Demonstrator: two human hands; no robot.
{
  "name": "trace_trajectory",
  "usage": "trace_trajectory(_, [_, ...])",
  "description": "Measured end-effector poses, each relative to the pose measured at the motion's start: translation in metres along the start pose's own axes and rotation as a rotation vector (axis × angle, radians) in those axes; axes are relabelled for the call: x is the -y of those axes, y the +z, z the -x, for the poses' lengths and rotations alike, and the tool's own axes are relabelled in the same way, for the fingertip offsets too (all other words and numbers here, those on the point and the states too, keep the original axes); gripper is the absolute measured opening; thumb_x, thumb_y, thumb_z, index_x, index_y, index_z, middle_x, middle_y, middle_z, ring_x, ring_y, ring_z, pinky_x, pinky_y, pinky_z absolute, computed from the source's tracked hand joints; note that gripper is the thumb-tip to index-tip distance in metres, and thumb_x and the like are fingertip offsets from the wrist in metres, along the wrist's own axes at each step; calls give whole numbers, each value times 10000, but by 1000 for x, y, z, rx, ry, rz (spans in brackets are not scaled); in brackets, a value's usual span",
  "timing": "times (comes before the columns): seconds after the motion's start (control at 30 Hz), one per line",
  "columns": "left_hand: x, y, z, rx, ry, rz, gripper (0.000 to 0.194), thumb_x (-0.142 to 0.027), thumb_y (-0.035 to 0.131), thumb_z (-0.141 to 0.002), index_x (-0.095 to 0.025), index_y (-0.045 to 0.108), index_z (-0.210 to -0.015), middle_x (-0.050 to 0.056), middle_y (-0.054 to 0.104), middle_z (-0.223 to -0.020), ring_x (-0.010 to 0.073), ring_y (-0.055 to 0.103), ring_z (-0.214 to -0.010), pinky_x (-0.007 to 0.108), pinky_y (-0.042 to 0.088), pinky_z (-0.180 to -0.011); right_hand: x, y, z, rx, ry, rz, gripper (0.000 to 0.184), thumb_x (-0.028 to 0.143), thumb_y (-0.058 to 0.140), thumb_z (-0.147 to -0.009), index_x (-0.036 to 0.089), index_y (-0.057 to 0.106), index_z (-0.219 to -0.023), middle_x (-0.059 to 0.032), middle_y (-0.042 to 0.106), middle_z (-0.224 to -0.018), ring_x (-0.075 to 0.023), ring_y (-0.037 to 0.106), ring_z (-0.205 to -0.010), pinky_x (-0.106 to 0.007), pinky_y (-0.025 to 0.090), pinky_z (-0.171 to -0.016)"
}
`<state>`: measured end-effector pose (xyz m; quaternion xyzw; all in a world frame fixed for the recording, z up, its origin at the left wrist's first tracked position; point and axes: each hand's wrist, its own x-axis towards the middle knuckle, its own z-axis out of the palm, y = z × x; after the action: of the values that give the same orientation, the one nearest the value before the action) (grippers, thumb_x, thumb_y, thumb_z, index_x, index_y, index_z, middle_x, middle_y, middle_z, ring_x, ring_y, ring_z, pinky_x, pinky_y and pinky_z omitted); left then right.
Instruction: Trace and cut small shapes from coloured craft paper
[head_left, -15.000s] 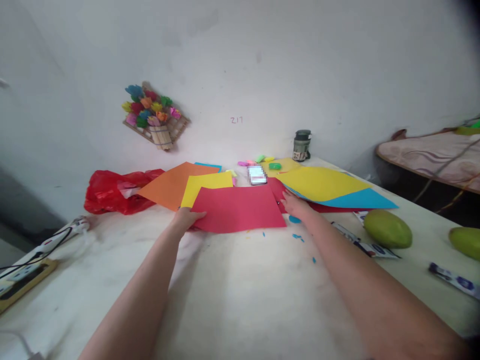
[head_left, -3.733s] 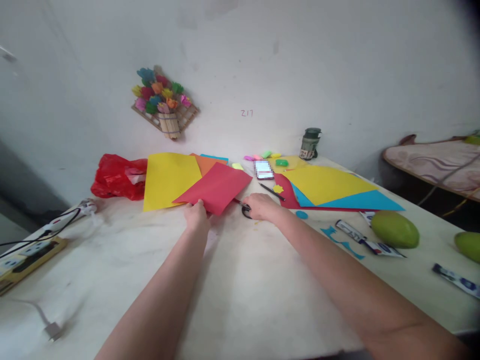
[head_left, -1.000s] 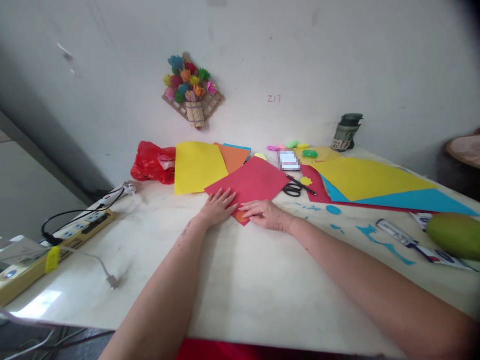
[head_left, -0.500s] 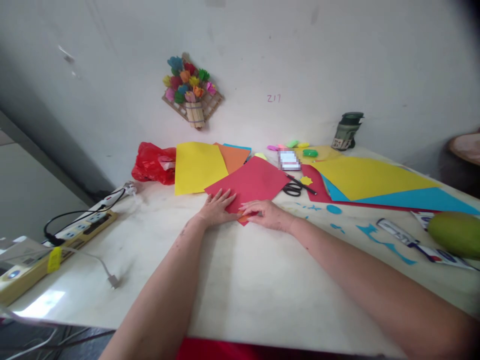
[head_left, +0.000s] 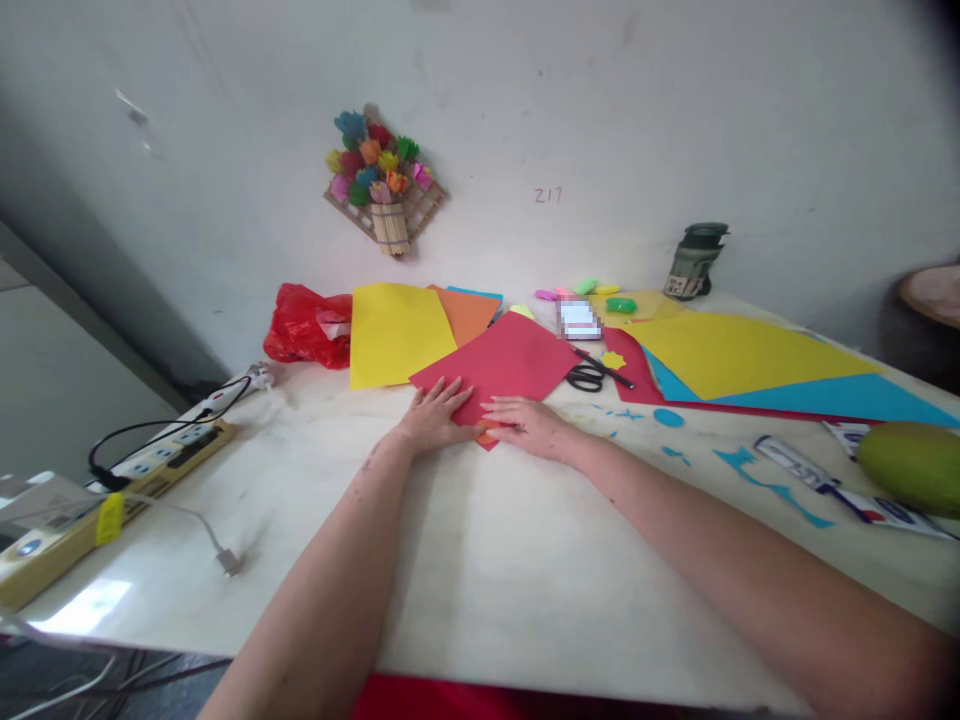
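Note:
A sheet of red paper (head_left: 506,360) lies with one corner pointing toward me. On that near corner is a small orange paper piece (head_left: 487,435), partly covered by my fingers. My left hand (head_left: 435,418) rests flat on the red sheet's left edge, fingers spread, its thumb reaching to the orange piece. From the right, my right hand (head_left: 529,428) lies over the same corner with its fingers stretched out, the tips touching the orange piece. Black-handled scissors (head_left: 585,377) and a dark pencil (head_left: 611,372) lie just right of the red sheet, beside a small yellow paper flower shape (head_left: 613,360).
Yellow paper (head_left: 401,335) and a red plastic bag (head_left: 307,328) lie on the left, a power strip (head_left: 180,445) nearer. Rightward are blue scraps (head_left: 772,488), a blue disc (head_left: 668,418), tubes (head_left: 795,465), a green fruit (head_left: 911,468), stacked coloured paper (head_left: 750,350), a phone (head_left: 578,318) and a bottle (head_left: 694,262).
Earlier the right hand held the scissors at the red paper; they now lie on the table. In the last second, the left thumb has moved onto the orange piece and the right fingers have shifted slightly.

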<state>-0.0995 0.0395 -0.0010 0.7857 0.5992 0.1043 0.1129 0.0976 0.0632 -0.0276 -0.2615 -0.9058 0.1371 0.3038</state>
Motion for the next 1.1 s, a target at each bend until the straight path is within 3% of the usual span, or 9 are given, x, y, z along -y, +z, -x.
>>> trace_trajectory(0.43, [1, 3, -1, -2, 0, -62, 730, -661, 394, -679, -326, 252, -1312, -3, 167, -1413, 265, 67, -1295, 454, 6, -1011, -2, 0, 0, 32, -30, 46, 301, 240, 527, -753, 162, 610, -1032, -92, 563, -1136, -192, 466, -1120, -377, 363, -958])
trace_trajectory(0.73, [-1, 1, 0, 27, -15, -199, 781, -739, 274, -656, -345, 186, -1325, -34, 135, -1420, 247, 73, -1297, 461, 75, -1018, -5, 3, 0, 15, -48, 33, 297, 198, 487, -764, 139, 615, -1025, -98, 568, -1129, -197, 474, -1111, -378, 372, -955])
trace_trajectory(1.1, [-4, 0, 0, 46, -35, -210, 816, -761, 253, -636, -336, 177, -1328, -43, 106, -1423, 238, 57, -1299, 458, 75, -1020, -3, -2, -1, 59, -5, 7, 345, 111, 397, -775, 97, 587, -1062, -108, 559, -1140, -187, 458, -1127, -368, 350, -979])
